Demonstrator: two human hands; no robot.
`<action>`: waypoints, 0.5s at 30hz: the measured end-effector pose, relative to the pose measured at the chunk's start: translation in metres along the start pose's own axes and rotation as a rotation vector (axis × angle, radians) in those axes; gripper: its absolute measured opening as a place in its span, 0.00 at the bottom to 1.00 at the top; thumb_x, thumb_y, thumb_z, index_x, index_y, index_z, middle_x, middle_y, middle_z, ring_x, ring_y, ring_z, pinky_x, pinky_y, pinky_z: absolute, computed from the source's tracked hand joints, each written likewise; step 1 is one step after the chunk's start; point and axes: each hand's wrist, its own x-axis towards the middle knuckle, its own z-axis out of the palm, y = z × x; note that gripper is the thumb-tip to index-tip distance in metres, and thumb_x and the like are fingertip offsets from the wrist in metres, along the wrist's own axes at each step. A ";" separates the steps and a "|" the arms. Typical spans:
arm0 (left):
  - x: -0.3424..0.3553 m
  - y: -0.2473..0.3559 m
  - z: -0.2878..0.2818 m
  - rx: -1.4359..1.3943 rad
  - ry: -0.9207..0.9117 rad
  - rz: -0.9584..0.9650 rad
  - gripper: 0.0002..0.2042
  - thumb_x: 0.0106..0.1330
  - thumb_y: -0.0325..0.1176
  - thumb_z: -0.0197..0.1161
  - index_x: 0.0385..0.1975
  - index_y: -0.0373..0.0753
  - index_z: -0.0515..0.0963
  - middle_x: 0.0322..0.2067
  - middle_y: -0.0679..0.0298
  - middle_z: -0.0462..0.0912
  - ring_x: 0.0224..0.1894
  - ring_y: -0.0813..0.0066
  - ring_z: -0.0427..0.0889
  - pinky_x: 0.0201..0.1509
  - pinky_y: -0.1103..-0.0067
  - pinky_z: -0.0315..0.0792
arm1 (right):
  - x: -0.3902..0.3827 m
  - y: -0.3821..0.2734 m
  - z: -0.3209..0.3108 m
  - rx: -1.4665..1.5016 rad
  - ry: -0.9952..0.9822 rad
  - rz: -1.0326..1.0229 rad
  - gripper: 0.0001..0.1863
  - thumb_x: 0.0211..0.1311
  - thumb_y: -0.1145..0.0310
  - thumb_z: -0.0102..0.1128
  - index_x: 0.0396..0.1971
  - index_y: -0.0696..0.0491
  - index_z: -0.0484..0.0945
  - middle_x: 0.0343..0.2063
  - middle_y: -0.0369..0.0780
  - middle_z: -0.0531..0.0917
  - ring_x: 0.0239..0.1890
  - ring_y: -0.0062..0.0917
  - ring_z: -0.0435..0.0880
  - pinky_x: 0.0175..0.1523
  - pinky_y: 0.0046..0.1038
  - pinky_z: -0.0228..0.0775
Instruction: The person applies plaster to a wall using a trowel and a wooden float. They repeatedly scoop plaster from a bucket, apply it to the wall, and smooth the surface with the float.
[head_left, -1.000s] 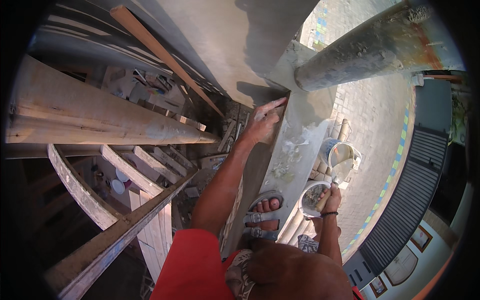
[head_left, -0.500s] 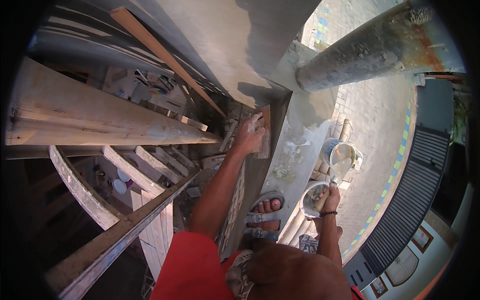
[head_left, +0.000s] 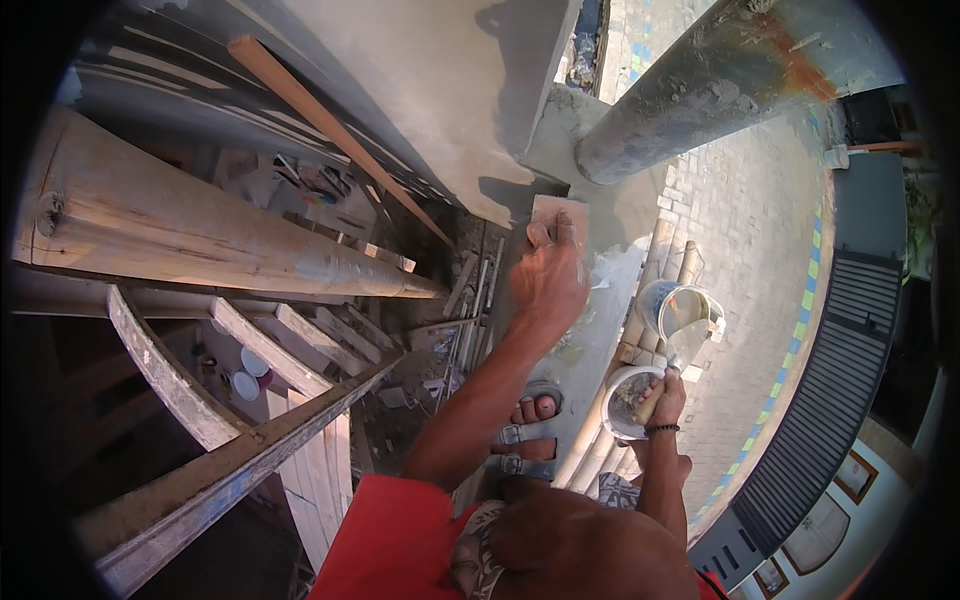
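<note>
My left hand (head_left: 548, 278) is closed on a small flat wooden float (head_left: 548, 207), which rests against the wet grey ledge (head_left: 612, 215) at the foot of a plastered wall. Most of the float's grip is hidden under my fingers. Lower and to the right, my right hand (head_left: 664, 398) grips a trowel by its wooden handle (head_left: 648, 407). The trowel's grey blade (head_left: 688, 342) points away from me, over a bucket (head_left: 660, 300). Beneath the handle is a second, white-rimmed bucket (head_left: 612, 402). My sandalled foot (head_left: 530, 447) stands on the ledge.
A thick round column (head_left: 670, 110) rises at the ledge's far end. Bamboo poles (head_left: 590, 440) run along its right side, above a paved ground (head_left: 760, 260). On the left are a large wooden beam (head_left: 200, 220), a slanted plank (head_left: 330, 125) and a ladder-like frame (head_left: 250, 450) over a drop.
My left hand has moved right with the float, turning it from the ledge's left edge onto its top. The right hand still holds the trowel in nearly the same place.
</note>
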 end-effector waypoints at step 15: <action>0.032 0.036 0.035 0.025 -0.024 0.090 0.29 0.56 0.33 0.58 0.57 0.23 0.62 0.45 0.41 0.71 0.41 0.48 0.79 0.40 0.66 0.76 | 0.001 0.007 -0.028 0.079 0.059 0.027 0.09 0.66 0.63 0.50 0.37 0.51 0.65 0.19 0.39 0.70 0.14 0.26 0.71 0.14 0.28 0.66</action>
